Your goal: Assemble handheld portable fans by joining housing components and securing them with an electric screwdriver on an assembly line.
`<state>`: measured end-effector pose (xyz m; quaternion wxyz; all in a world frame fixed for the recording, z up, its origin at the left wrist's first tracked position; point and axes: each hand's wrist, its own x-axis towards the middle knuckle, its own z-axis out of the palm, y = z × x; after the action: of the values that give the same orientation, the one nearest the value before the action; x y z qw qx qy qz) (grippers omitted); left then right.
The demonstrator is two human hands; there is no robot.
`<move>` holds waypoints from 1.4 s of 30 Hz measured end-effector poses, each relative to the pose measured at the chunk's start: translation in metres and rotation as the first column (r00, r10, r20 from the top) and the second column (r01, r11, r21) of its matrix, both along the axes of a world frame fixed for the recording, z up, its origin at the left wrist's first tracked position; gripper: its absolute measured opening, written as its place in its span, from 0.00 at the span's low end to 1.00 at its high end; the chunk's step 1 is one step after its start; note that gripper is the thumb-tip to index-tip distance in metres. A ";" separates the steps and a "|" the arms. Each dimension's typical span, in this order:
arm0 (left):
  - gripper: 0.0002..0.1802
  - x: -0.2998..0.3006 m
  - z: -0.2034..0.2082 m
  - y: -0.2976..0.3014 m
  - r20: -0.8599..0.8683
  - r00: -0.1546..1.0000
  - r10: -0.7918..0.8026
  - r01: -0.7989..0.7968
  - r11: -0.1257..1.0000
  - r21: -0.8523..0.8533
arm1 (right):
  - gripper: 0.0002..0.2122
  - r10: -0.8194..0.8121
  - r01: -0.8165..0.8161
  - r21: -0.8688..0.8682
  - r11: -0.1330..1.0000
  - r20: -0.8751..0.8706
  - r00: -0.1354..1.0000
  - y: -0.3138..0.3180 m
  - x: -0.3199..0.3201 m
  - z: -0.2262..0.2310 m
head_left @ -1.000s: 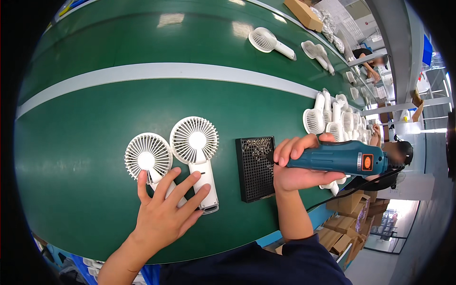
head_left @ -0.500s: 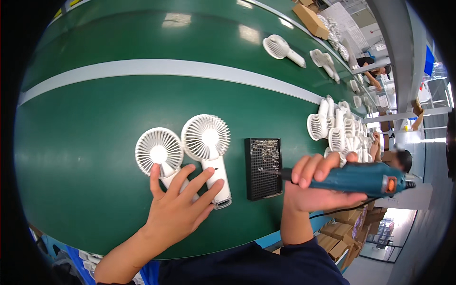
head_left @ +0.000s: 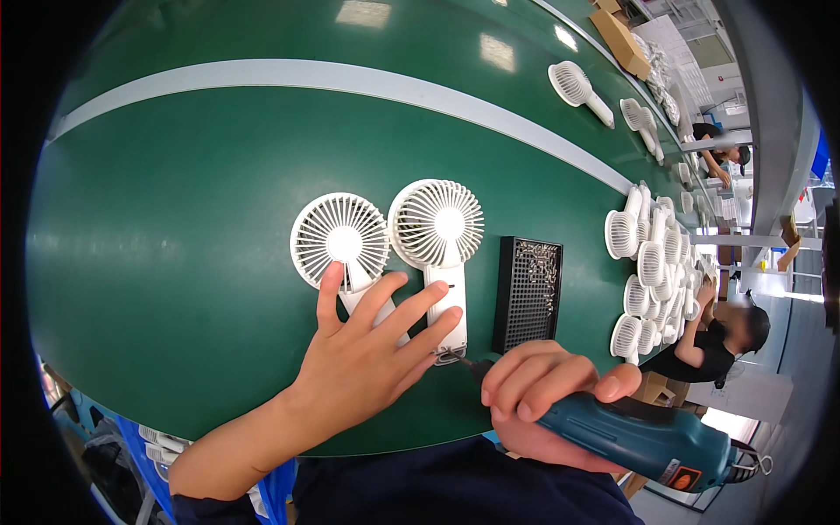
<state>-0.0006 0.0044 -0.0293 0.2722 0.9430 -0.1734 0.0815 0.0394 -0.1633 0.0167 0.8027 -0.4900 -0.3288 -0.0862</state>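
Observation:
Two white handheld fans lie side by side, a left fan [head_left: 339,241] and a right fan [head_left: 442,223], both grilles up. My left hand [head_left: 359,354] rests over their handles with its fingers spread, holding neither in a grasp. In my right hand [head_left: 551,389] is a teal electric screwdriver [head_left: 643,437], fingers wrapped round its front part. Its bit points left and reaches the lower end of the right fan's handle, by a metal loop there. The exact contact at the tip is too small to tell. A black screw tray [head_left: 525,328] with many small screws stands just beyond my right hand.
More white fans [head_left: 652,262] are heaped at the right of the green table [head_left: 175,289]. Across a pale divider strip [head_left: 350,77] lie further fans [head_left: 573,86] and an open cardboard box [head_left: 621,42]. Co-workers sit beyond at the right.
The screwdriver has moved from the screw tray down and left to the right fan's handle end. My left hand stays over the handles. The whole view has shifted.

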 end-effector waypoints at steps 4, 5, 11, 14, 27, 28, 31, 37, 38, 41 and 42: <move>0.31 0.000 0.000 0.001 -0.022 1.000 -0.006 0.005 1.000 -0.015 | 0.29 0.007 -0.007 -0.021 1.000 -0.005 1.000 0.007 0.000 -0.005; 0.31 0.001 0.000 0.001 -0.023 1.000 -0.004 0.004 1.000 -0.016 | 0.29 0.009 -0.009 -0.022 1.000 -0.006 1.000 0.007 0.000 -0.005; 0.32 -0.001 -0.001 0.001 -0.014 1.000 -0.004 0.004 1.000 -0.004 | 0.29 0.051 -0.048 -0.103 0.993 0.026 0.998 0.005 -0.001 -0.001; 0.32 -0.001 -0.002 0.002 -0.014 1.000 -0.003 0.003 1.000 0.006 | 0.30 0.051 -0.048 -0.070 0.996 0.039 0.998 0.006 0.000 -0.006; 0.21 -0.002 0.004 0.013 0.087 0.996 -0.002 0.025 0.964 -0.263 | 0.32 -0.025 0.043 0.147 0.988 -0.122 0.992 0.006 -0.002 0.014; 0.17 -0.002 0.006 0.014 0.077 0.997 0.009 0.019 0.935 -0.354 | 0.32 -0.025 0.044 0.151 0.988 -0.124 0.992 0.006 -0.002 0.016; 0.16 -0.003 0.003 0.013 0.087 0.996 -0.017 0.048 0.925 -0.378 | 0.31 -0.027 0.042 0.153 0.987 -0.102 0.994 0.008 -0.005 0.018; 0.11 -0.002 0.003 0.015 0.149 0.988 -0.036 0.097 0.898 -0.429 | 0.31 -0.004 0.036 0.198 0.980 -0.156 0.988 0.012 -0.007 0.015; 0.10 -0.002 0.003 0.016 0.144 0.988 -0.052 0.112 0.888 -0.447 | 0.31 -0.005 0.036 0.197 0.980 -0.158 0.987 0.012 -0.007 0.015; 0.11 -0.001 0.002 0.017 0.159 0.986 -0.052 0.117 0.894 -0.432 | 0.31 -0.009 0.044 0.203 0.978 -0.169 0.986 0.011 -0.006 0.014; 0.11 -0.001 0.002 0.017 0.157 0.986 -0.054 0.118 0.894 -0.432 | 0.31 0.026 0.011 0.201 0.980 -0.182 0.983 0.010 -0.006 0.015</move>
<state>-0.0018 0.0212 -0.0270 0.4686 0.8402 -0.2109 0.1730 0.0333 -0.1533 0.0320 0.8753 -0.4110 -0.2447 -0.0704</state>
